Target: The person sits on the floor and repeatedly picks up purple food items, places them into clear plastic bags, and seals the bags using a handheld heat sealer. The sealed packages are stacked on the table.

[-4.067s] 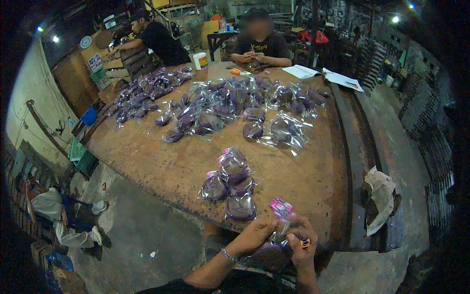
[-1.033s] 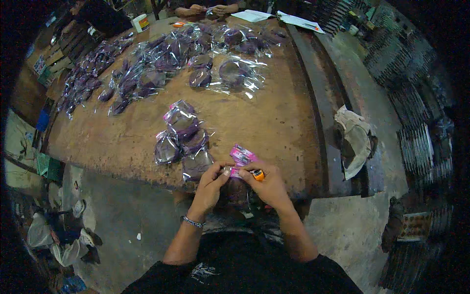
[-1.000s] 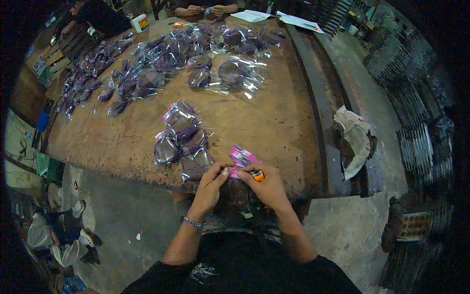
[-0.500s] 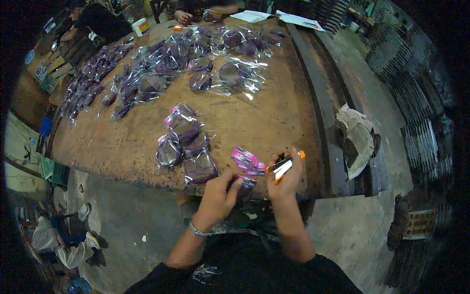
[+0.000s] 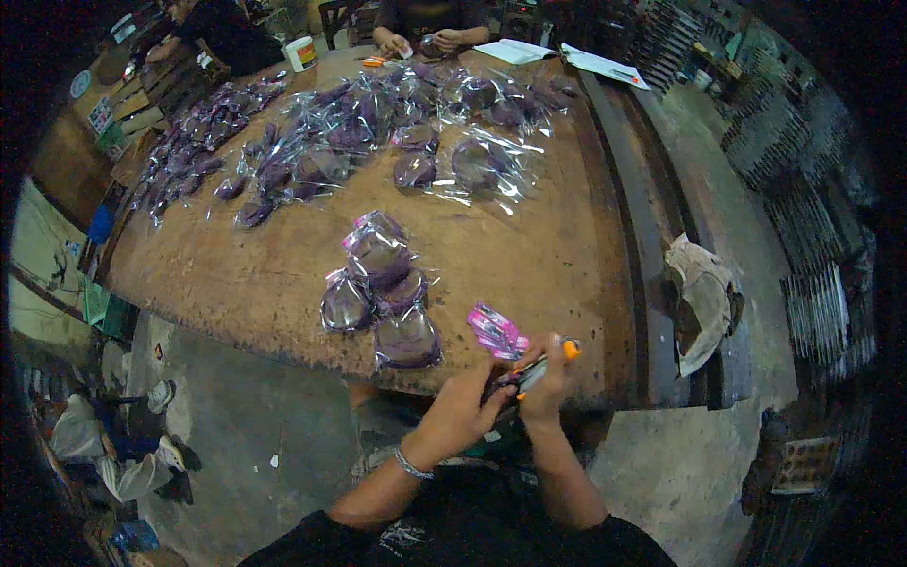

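The person's left hand (image 5: pixel 460 408) is reaching to the lower middle of the frame, with its fingers bending and the thumb coming close to them. Something small and dark is showing at its fingertips, but it is too blurred to tell if they are gripping it. The right hand (image 5: pixel 545 389), just beside, is closing around a small tool (image 5: pixel 534 377) with orange ends and a pale body. Some pink labels (image 5: pixel 493 328) are lying on the bench (image 5: pixel 557 246) just above the hands. Left of these, near the middle of the frame, four purple round things in clear bags (image 5: pixel 406 342) are lying together, partly overlapping. Farther out, a big heap of similar bags (image 5: pixel 350 128) is spreading over the upper middle, and a smaller heap (image 5: pixel 194 156) is lying at upper left. At the top, a white tub (image 5: pixel 301 54) and open papers (image 5: pixel 515 51) are resting near a co-worker's hands (image 5: pixel 444 41). A pale cloth (image 5: pixel 701 283) is lying at the right.
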The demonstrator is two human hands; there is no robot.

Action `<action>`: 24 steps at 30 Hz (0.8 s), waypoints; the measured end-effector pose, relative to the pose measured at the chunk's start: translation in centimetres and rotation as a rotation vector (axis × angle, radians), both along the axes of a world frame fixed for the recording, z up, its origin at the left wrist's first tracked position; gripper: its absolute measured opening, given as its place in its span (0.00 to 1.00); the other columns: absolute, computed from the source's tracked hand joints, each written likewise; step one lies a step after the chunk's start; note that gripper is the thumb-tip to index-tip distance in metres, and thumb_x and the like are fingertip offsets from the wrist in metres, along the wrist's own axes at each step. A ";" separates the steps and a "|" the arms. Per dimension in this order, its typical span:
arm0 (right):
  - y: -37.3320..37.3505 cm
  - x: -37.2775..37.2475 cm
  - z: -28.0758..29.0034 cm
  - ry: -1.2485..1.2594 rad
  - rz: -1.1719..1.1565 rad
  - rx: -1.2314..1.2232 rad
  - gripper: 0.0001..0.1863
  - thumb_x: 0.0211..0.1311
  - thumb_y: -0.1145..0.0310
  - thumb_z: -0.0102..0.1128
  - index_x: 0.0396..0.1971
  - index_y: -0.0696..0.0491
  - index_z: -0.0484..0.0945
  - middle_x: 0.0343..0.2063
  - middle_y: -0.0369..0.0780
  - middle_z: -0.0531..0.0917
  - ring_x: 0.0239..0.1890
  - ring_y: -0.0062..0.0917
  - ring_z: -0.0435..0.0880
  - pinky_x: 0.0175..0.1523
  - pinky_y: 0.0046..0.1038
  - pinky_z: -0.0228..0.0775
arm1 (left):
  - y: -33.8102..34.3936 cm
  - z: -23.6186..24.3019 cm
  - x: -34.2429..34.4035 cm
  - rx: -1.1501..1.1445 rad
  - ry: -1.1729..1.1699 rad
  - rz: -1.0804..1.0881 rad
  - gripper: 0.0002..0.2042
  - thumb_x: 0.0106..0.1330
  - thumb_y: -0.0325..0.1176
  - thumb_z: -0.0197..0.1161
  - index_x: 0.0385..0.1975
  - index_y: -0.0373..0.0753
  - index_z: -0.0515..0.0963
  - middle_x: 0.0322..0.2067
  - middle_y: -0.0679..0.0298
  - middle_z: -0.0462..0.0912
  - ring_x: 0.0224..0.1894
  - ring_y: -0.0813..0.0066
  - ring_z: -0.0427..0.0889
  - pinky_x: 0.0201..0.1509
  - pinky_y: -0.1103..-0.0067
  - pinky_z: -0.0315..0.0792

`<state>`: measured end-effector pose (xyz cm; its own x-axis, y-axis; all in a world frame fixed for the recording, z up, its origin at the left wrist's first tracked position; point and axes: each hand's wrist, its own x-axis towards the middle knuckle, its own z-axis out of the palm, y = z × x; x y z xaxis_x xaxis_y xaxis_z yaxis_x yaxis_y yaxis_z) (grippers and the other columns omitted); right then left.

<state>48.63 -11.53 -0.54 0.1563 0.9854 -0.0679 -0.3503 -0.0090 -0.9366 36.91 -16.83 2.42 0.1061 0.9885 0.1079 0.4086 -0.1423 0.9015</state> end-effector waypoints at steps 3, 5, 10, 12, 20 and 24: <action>0.9 1.5 0.7 0.153 -0.124 -0.079 0.17 0.65 0.55 0.43 0.20 0.51 0.65 0.13 0.35 0.67 0.16 0.20 0.68 0.25 0.21 0.63 | 1.8 0.6 -2.8 0.021 -0.032 0.003 0.11 0.61 0.32 0.57 0.39 0.31 0.72 0.32 0.48 0.78 0.36 0.50 0.78 0.40 0.70 0.70; 1.9 3.1 0.7 0.166 -0.192 -0.057 0.16 0.64 0.56 0.45 0.21 0.51 0.66 0.15 0.35 0.68 0.17 0.21 0.70 0.26 0.22 0.65 | 3.9 1.2 -5.0 0.023 -0.125 0.140 0.11 0.62 0.32 0.56 0.38 0.32 0.73 0.31 0.50 0.78 0.38 0.54 0.78 0.40 0.73 0.70; 1.1 4.5 -2.2 -0.107 -0.135 -0.117 0.12 0.63 0.60 0.49 0.25 0.51 0.67 0.18 0.35 0.71 0.20 0.21 0.73 0.26 0.25 0.68 | 11.9 1.0 -8.3 0.318 0.797 0.525 0.16 0.55 0.36 0.62 0.42 0.37 0.72 0.47 0.54 0.72 0.47 0.52 0.73 0.53 0.62 0.63; 0.7 4.6 -3.4 -0.164 -0.076 -0.092 0.12 0.63 0.61 0.51 0.25 0.52 0.67 0.18 0.35 0.72 0.19 0.21 0.73 0.25 0.25 0.68 | 13.6 0.5 -8.7 0.189 0.916 0.407 0.20 0.54 0.39 0.63 0.45 0.40 0.70 0.49 0.53 0.70 0.46 0.48 0.73 0.55 0.60 0.62; 1.2 4.7 -5.1 -0.290 0.001 -0.168 0.09 0.61 0.65 0.54 0.28 0.53 0.68 0.17 0.35 0.73 0.18 0.20 0.74 0.25 0.24 0.69 | 24.9 2.0 -12.7 0.080 1.074 0.223 0.20 0.51 0.35 0.63 0.46 0.42 0.71 0.46 0.52 0.72 0.46 0.49 0.73 0.48 0.61 0.68; 1.4 5.1 -5.1 -0.477 -0.002 -0.076 0.12 0.58 0.64 0.56 0.21 0.56 0.71 0.16 0.36 0.76 0.18 0.19 0.75 0.25 0.23 0.69 | 27.8 0.6 -15.5 0.178 1.113 0.085 0.17 0.52 0.33 0.62 0.44 0.44 0.74 0.46 0.54 0.73 0.47 0.48 0.73 0.50 0.61 0.68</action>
<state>53.70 -10.15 -5.66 0.1898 0.9800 -0.0596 0.1185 -0.0832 -0.9895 21.44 10.97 3.07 0.1646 0.9771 0.1350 0.9861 -0.1661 -0.0005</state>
